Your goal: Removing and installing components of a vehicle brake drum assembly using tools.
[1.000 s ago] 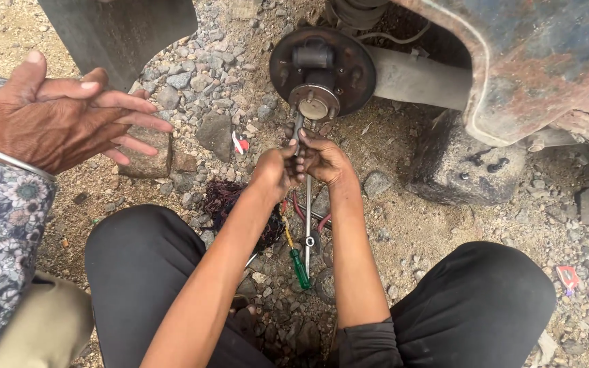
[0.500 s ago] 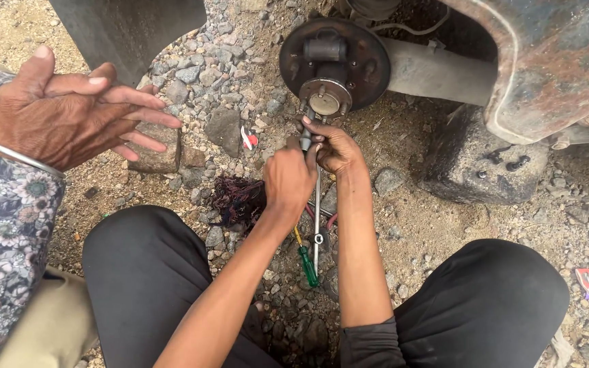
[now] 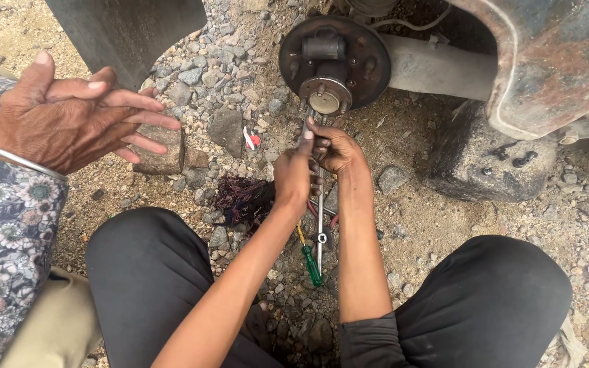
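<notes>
Gravel ground (image 3: 444,225) spreads all around, gray and brown with small stones. Near the top middle sits a round rusty wheel hub (image 3: 334,63) on a thick axle (image 3: 438,65), and a worn metal body (image 3: 553,61) fills the top right corner. Under that body rests a big dark rock (image 3: 485,160).

Both hands are close together just below the hub. The left hand (image 3: 293,178) and the right hand (image 3: 339,151) are each shut tight around a thin metal tool (image 3: 306,131) that points up at the hub's underside — its tip is hidden, so I cannot tell what it touches.

Below the hands, between the knees, lie a long wrench (image 3: 320,225) and a green-handled screwdriver (image 3: 310,262). A dark tangled rag (image 3: 243,199) lies just left of them. A flat stone (image 3: 165,153) sits farther left.

Another person's hands (image 3: 76,116) — pressed together, a bangle on one wrist — hover at the left edge.
</notes>
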